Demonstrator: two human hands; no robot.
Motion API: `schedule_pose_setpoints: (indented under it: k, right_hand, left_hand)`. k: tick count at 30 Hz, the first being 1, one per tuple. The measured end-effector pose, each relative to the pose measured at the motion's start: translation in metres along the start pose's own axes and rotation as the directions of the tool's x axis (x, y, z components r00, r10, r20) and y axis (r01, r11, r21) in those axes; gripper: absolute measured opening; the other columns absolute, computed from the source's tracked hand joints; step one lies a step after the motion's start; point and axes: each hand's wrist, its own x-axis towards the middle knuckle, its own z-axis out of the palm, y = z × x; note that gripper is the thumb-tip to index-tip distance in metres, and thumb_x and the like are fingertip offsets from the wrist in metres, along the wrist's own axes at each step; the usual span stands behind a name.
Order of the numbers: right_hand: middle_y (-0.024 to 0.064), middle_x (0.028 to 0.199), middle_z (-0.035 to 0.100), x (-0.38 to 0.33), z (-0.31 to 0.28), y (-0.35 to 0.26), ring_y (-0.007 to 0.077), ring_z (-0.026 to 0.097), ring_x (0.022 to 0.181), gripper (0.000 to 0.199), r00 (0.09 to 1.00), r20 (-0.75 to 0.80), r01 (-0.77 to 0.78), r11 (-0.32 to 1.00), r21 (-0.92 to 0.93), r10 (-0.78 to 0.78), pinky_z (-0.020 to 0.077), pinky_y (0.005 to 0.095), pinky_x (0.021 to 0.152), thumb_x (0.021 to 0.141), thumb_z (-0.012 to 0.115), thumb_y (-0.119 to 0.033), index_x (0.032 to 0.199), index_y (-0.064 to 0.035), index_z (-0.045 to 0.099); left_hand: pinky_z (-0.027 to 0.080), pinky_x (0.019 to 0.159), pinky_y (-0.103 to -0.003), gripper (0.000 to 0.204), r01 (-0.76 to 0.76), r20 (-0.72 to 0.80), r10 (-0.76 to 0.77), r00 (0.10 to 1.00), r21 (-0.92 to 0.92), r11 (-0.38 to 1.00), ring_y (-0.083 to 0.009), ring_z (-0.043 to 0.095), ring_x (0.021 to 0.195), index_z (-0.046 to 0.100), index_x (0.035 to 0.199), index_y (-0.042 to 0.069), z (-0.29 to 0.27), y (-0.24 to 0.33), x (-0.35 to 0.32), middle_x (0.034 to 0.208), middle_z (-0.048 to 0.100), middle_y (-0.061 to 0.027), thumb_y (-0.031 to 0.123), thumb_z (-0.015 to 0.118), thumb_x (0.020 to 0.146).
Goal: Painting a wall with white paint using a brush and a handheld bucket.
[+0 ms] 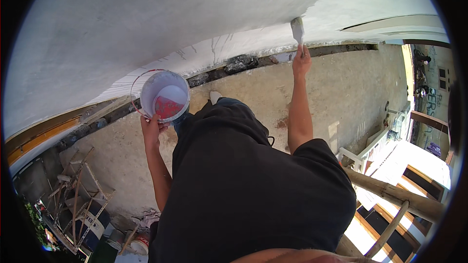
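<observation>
In my left hand (152,129) is a pale bucket (149,90), gripped at its near rim and tipped so that its inside shows. White, paint-like liquid lies inside it beside a red, blotchy patch, and a thin red handle loops off its left side. My right arm reaches forward. Closed round the handle of a wide paintbrush (297,28), my right hand (302,59) holds its bristles up against the wall (195,5). The wall is grey over much of its left part and whiter right of the brush, with drips running along its lower edge.
Dark rubble and a black plastic bundle (241,64) line the wall's foot above a stained concrete floor (234,85). A metal frame (80,195) and several containers stand lower left. At the right are wooden poles (390,192) and a white railing (375,146).
</observation>
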Motion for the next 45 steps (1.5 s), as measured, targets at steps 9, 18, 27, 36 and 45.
schedule_pose_setpoints:
  k: [9,18,27,36,45]
  right_hand:
    - [0.0262,0.096,0.068,-0.002,-0.008,-0.062,0.0385,0.067,0.089,0.043,0.989,-0.143,0.058,0.995,0.087,-0.045,0.0512,0.0407,0.075,0.095,0.057,-0.035,0.111,0.0035,0.066]
    - [0.0203,0.085,0.070,-0.039,-0.010,-0.082,0.0284,0.072,0.078,0.030,0.957,0.258,0.072,0.967,0.243,-0.136,0.0530,0.0345,0.066,0.089,0.069,-0.029,0.108,-0.0064,0.071]
    - [0.0227,0.091,0.071,0.077,-0.107,-0.052,0.0326,0.070,0.084,0.042,0.833,-0.552,-0.008,0.998,0.057,0.038,0.0530,0.0378,0.071,0.093,0.062,-0.033,0.111,0.0044,0.067]
    - [0.0190,0.089,0.071,-0.045,-0.054,-0.100,0.0200,0.067,0.071,0.029,0.873,0.280,0.313,0.899,0.306,-0.399,0.0500,0.0292,0.061,0.090,0.069,-0.022,0.112,-0.0038,0.070]
    - [0.0204,0.092,0.071,0.083,-0.119,-0.048,0.0296,0.071,0.081,0.037,0.902,-0.431,0.032,0.996,0.083,0.007,0.0526,0.0351,0.069,0.093,0.063,-0.030,0.113,0.0002,0.068]
  left_hand:
    - [0.058,0.055,-0.029,0.036,0.010,-0.049,-0.009,0.999,0.015,1.000,-0.0218,0.069,0.065,0.038,0.113,0.005,0.002,-0.007,0.002,0.085,0.061,-0.0114,0.018,0.059,0.087]
    - [0.056,0.054,-0.031,0.038,-0.014,-0.042,0.014,0.999,-0.001,1.000,-0.0231,0.068,0.062,0.036,0.115,0.003,0.008,0.006,0.001,0.090,0.061,-0.0154,0.016,0.059,0.087]
    - [0.057,0.056,-0.030,0.037,-0.043,-0.062,0.042,0.997,-0.014,0.999,-0.0207,0.068,0.062,0.038,0.112,0.007,0.007,0.010,-0.005,0.084,0.061,-0.0103,0.017,0.060,0.084]
    - [0.055,0.052,-0.030,0.033,-0.031,-0.041,0.033,0.999,0.038,0.999,-0.0202,0.066,0.061,0.038,0.108,0.006,0.019,0.015,0.002,0.085,0.061,-0.0115,0.016,0.060,0.086]
    - [0.053,0.050,-0.028,0.038,-0.055,0.005,0.055,0.998,-0.011,0.998,-0.0203,0.067,0.059,0.038,0.118,0.003,0.023,0.018,-0.009,0.090,0.061,-0.0128,0.013,0.058,0.088]
